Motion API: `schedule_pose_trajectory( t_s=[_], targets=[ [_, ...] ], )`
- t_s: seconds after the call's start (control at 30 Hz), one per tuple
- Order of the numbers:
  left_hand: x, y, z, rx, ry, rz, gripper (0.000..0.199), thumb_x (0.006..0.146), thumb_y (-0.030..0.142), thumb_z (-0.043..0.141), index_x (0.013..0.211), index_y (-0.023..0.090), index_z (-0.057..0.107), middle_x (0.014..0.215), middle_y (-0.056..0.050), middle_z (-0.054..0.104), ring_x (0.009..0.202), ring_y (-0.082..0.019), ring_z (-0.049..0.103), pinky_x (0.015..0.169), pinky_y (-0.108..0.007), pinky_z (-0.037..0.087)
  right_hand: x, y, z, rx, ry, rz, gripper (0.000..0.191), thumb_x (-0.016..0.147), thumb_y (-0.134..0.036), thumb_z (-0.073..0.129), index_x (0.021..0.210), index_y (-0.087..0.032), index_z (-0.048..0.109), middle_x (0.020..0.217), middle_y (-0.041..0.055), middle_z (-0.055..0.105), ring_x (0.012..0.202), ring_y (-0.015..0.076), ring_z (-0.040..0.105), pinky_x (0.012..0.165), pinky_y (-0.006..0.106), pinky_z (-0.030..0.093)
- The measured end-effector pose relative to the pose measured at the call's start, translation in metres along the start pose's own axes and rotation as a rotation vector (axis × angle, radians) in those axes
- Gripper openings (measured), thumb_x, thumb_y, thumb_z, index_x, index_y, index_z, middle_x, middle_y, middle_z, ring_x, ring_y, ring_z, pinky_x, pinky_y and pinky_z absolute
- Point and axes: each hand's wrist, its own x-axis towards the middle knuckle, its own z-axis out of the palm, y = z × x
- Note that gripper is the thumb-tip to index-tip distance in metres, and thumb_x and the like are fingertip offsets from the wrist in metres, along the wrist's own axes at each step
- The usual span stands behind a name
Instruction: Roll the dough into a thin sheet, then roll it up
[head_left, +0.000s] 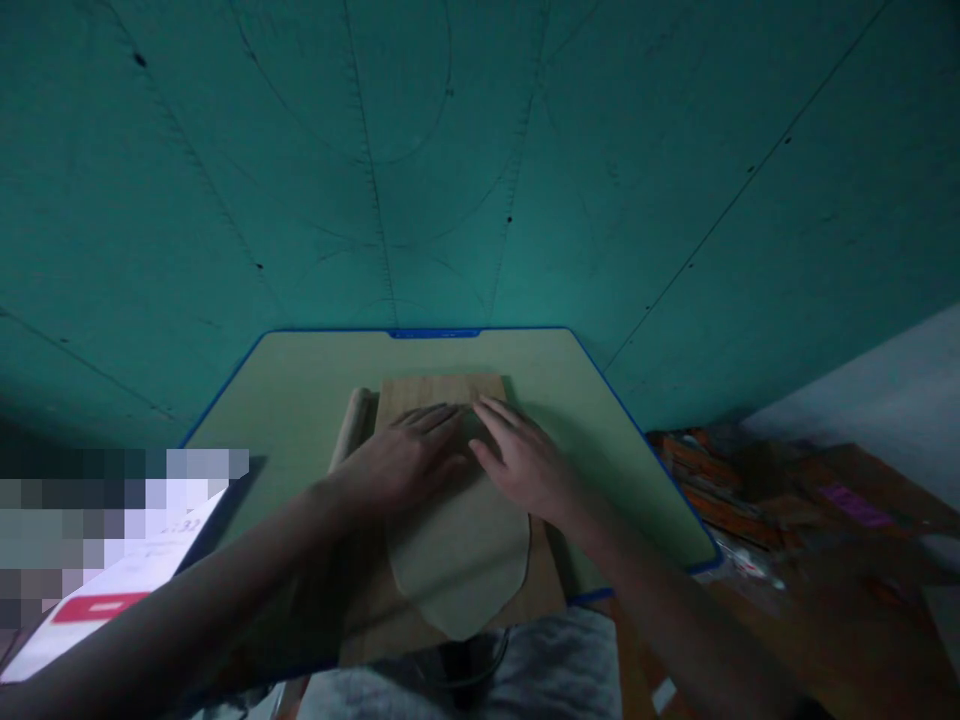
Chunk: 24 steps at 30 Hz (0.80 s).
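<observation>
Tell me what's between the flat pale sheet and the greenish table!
A wooden board. The head view shows the flat pale sheet lying on it, and the greenish table underneath.

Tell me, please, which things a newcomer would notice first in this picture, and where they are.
Probably the left hand and the right hand near the middle, spread over the far part of a pale flat sheet, likely dough, on a wooden board. Next, the bright white panel with a red patch stands out at the lower left, while the blue-green wall fills the upper half.
</observation>
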Motion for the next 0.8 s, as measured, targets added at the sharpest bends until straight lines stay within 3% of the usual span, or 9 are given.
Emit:
schedule_pose_trajectory(
  t_s=[0.17, 0.23, 0.33, 0.43, 0.53, 0.63, 0.8],
  targets=[
    [0.001, -0.007, 0.023, 0.084, -0.080, 0.011, 0.080, 0.101, 0.065, 0.029, 0.153, 0.006, 0.039, 0.159, -0.023, 0.039, 0.151, -0.031, 0.034, 0.123, -0.048, 0.027, -0.002, 0.004, 0.013, -0.137, -0.235, 0.026, 0.061, 0.103, -0.039, 0.040, 0.154, -0.004, 0.040, 0.163, 0.0190, 0.033, 0.153, 0.0295, 0.029, 0.126, 0.049, 0.024],
    [0.001, -0.012, 0.021, 0.113, -0.100, -0.020, 0.081, 0.101, 0.065, 0.027, 0.152, 0.004, 0.039, 0.159, -0.024, 0.039, 0.150, -0.033, 0.034, 0.122, -0.050, 0.027, -0.002, 0.011, 0.012, -0.183, -0.287, 0.044, 0.064, 0.104, -0.042, 0.039, 0.156, -0.004, 0.037, 0.165, 0.0185, 0.028, 0.155, 0.0299, 0.023, 0.127, 0.051, 0.019],
    [-0.012, -0.020, 0.002, 0.196, -0.020, -0.168, 0.072, 0.101, 0.058, 0.031, 0.148, 0.006, 0.045, 0.154, -0.025, 0.047, 0.145, -0.036, 0.042, 0.117, -0.053, 0.034, -0.004, 0.018, 0.004, -0.233, -0.279, 0.086, 0.068, 0.103, -0.046, 0.039, 0.156, -0.002, 0.035, 0.164, 0.0208, 0.028, 0.155, 0.0321, 0.021, 0.127, 0.055, 0.016],
    [-0.040, -0.019, -0.024, 0.251, 0.002, -0.460, 0.058, 0.102, 0.049, 0.029, 0.135, 0.011, 0.058, 0.132, -0.023, 0.066, 0.117, -0.035, 0.067, 0.091, -0.044, 0.053, -0.010, 0.014, -0.001, -0.215, -0.227, 0.084, 0.069, 0.104, -0.048, 0.035, 0.157, -0.003, 0.034, 0.164, 0.0214, 0.027, 0.155, 0.0325, 0.021, 0.126, 0.056, 0.019],
    [-0.068, -0.010, -0.040, 0.250, -0.203, -0.724, 0.054, 0.101, 0.050, 0.026, 0.110, 0.015, 0.067, 0.092, -0.017, 0.075, 0.077, -0.031, 0.074, 0.060, -0.035, 0.049, -0.010, -0.002, 0.004, -0.169, -0.242, -0.006, 0.070, 0.105, -0.049, 0.033, 0.157, -0.003, 0.033, 0.166, 0.0208, 0.024, 0.156, 0.0304, 0.019, 0.127, 0.052, 0.019],
    [-0.083, -0.002, -0.041, 0.235, -0.334, -0.742, 0.050, 0.098, 0.050, 0.032, 0.095, 0.016, 0.068, 0.071, -0.014, 0.072, 0.066, -0.031, 0.071, 0.054, -0.033, 0.042, 0.003, -0.023, 0.020, -0.140, -0.273, -0.076, 0.069, 0.105, -0.049, 0.035, 0.157, -0.003, 0.034, 0.166, 0.0197, 0.026, 0.156, 0.0293, 0.021, 0.127, 0.047, 0.018],
    [-0.084, -0.001, -0.038, 0.120, -0.283, -0.767, 0.049, 0.096, 0.047, 0.032, 0.071, 0.020, 0.065, 0.069, -0.015, 0.072, 0.062, -0.029, 0.069, 0.053, -0.032, 0.039, 0.030, -0.041, 0.041, -0.166, -0.305, -0.102, 0.075, 0.102, -0.050, 0.045, 0.154, 0.002, 0.035, 0.165, 0.0231, 0.028, 0.155, 0.0330, 0.023, 0.128, 0.046, 0.017]
  ],
)
